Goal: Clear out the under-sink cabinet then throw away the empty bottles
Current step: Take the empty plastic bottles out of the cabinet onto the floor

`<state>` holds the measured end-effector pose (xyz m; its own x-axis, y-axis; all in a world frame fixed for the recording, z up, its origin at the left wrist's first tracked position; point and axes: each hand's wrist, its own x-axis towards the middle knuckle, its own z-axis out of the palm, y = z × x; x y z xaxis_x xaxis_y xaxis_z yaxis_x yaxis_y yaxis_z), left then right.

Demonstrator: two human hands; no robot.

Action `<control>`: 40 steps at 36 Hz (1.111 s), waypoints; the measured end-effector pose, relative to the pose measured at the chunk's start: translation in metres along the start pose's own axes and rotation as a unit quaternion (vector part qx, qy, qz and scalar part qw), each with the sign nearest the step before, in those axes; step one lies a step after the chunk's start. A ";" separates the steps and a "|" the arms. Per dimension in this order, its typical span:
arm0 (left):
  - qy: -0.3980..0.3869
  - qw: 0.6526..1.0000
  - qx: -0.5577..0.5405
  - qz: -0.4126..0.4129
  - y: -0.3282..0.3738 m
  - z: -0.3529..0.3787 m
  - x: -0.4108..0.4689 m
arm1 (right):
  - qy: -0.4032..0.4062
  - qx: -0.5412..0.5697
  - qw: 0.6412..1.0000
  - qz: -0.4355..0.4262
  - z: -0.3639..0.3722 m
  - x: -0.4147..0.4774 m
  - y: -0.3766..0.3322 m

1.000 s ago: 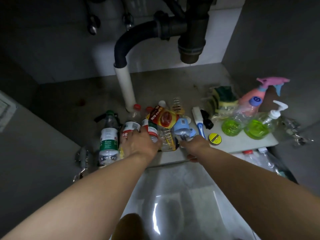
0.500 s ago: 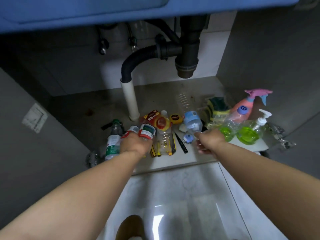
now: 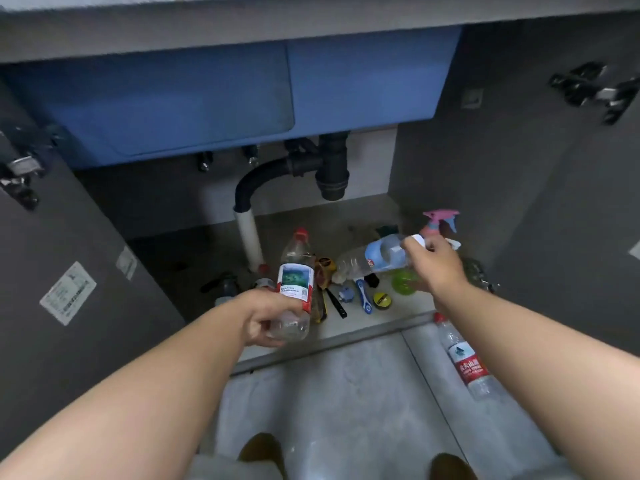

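My left hand [image 3: 268,315] grips the base of a clear bottle with a red cap and red-and-green label [image 3: 297,271], held upright above the cabinet's front edge. My right hand [image 3: 437,263] holds a clear bottle with a pale blue label [image 3: 375,258] by its white-capped neck, lying sideways in the air. On the cabinet floor [image 3: 346,216] lie another red-capped bottle [image 3: 263,280], a green-capped bottle [image 3: 227,284], a yellow pack, a blue brush [image 3: 363,296] and a round yellow tin [image 3: 382,300]. A pink spray bottle [image 3: 440,221] and a green soap bottle [image 3: 403,284] stand behind my right hand.
A black drain trap [image 3: 332,168] and white pipe [image 3: 249,242] hang under the blue sink. One red-labelled bottle [image 3: 464,362] lies on the tiled floor at the right. Both cabinet doors stand open at the sides. My shoes show at the bottom.
Both hands have lifted their bottles up and pulled back out of the cabinet. The view has risen and moved away, so the blue sink underside now shows.
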<state>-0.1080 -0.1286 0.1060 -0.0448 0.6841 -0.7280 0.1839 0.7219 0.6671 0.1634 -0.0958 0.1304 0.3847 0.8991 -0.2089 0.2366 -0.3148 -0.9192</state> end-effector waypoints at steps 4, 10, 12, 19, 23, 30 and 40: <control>-0.071 0.996 0.004 0.056 0.001 0.027 -0.020 | -0.038 0.030 0.999 0.014 -0.019 -0.010 0.006; -0.134 0.980 0.006 0.148 0.004 0.066 -0.041 | -0.119 0.126 0.983 0.064 -0.042 -0.018 0.008; -0.164 0.976 0.002 0.144 0.008 0.073 -0.043 | -0.139 0.135 0.978 0.079 -0.047 -0.018 0.009; -0.288 0.949 -0.069 0.112 0.008 0.101 -0.037 | -0.130 0.164 0.972 0.107 -0.068 -0.010 0.017; -0.303 0.940 -0.117 0.107 0.008 0.121 -0.026 | -0.202 0.187 0.954 0.118 -0.072 -0.011 0.029; -0.306 0.942 -0.109 0.080 0.011 0.142 -0.010 | -0.284 -0.018 0.949 0.134 -0.076 -0.005 0.059; -0.227 0.968 0.099 0.049 -0.025 0.181 0.022 | -0.292 -0.206 0.920 0.159 -0.145 0.033 0.130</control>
<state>0.0637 -0.1503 0.0446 0.4100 0.6000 -0.6869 0.3511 0.5913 0.7260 0.3358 -0.1509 0.0526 -0.0249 0.7142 -0.6995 0.5593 -0.5700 -0.6019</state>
